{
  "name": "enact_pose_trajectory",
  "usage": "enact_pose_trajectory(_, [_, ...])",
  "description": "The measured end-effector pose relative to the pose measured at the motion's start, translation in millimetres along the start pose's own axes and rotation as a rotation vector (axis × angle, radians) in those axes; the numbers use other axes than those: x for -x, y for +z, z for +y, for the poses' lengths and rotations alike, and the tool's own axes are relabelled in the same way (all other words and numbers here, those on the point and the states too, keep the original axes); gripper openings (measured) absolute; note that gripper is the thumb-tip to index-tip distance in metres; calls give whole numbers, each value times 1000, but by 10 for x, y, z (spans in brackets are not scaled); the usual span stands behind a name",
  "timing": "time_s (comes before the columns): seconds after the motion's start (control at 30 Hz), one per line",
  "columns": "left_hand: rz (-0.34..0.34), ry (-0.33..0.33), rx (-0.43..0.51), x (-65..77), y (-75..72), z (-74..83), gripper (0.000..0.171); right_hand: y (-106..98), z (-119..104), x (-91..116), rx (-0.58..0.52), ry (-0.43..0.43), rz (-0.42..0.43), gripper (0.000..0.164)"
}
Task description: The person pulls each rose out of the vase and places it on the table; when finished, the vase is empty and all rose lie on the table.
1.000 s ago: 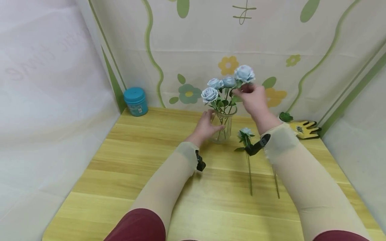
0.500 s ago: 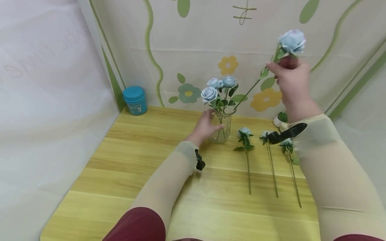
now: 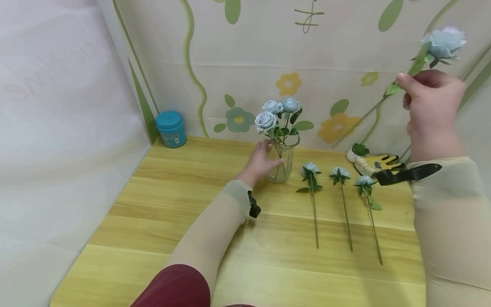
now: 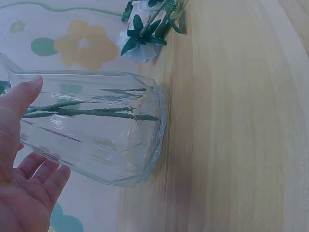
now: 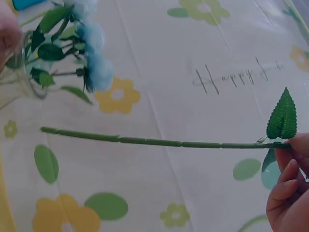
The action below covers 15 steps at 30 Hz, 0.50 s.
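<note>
My left hand [image 3: 261, 163] grips a clear glass vase [image 3: 287, 164] standing on the wooden table, thumb on one side and fingers on the other. Three light blue artificial roses [image 3: 265, 121] stand in it, their green stems [image 4: 96, 112] showing through the glass in the left wrist view. Up at the right, my right hand [image 3: 435, 106] pinches another blue rose [image 3: 445, 43] by its stem below the bloom. This stem [image 5: 154, 142] slants down toward the vase, its lower end out in the air. The bloom lies outside the right wrist view.
Three more blue roses, one left [image 3: 310, 169], one middle [image 3: 340, 174] and one right [image 3: 364, 182], lie side by side right of the vase. Behind them are a small potted plant [image 3: 359, 150] and a yellow-black glove [image 3: 387, 163]. A blue jar [image 3: 171, 130] stands back left.
My right hand has drawn one rose up and right, out of the vase, its stem now clear of the rim. The left hand stays on the vase.
</note>
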<state>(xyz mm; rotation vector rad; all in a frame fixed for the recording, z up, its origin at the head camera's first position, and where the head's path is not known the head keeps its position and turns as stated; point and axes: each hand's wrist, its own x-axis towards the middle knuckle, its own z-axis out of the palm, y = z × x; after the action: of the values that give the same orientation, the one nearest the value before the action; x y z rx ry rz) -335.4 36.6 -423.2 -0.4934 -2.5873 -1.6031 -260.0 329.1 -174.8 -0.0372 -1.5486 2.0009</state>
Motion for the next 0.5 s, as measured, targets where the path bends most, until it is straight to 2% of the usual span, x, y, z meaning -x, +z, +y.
enact_pose_trajectory(0.17, [-9, -6, -10, 10, 9, 17, 75, -416, 74, -85, 64, 42, 52, 25])
enact_pose_trajectory(0.27, [-9, -7, -13, 5, 12, 11, 76, -711, 105, -128, 170, 125, 72, 26])
enact_pose_trajectory(0.33, [-3, -8, -13, -3, 12, 4, 76, -902, 128, -142, 280, 179, 76, 30])
enact_pose_trajectory(0.43, [5, -6, -11, -13, 15, -4, 75, -1169, 171, -152, 533, 284, 44, 35])
enact_pose_trajectory(0.5, [4, -5, 0, -13, 16, 0, 74, -1348, 253, -149, 719, 334, 8, 31])
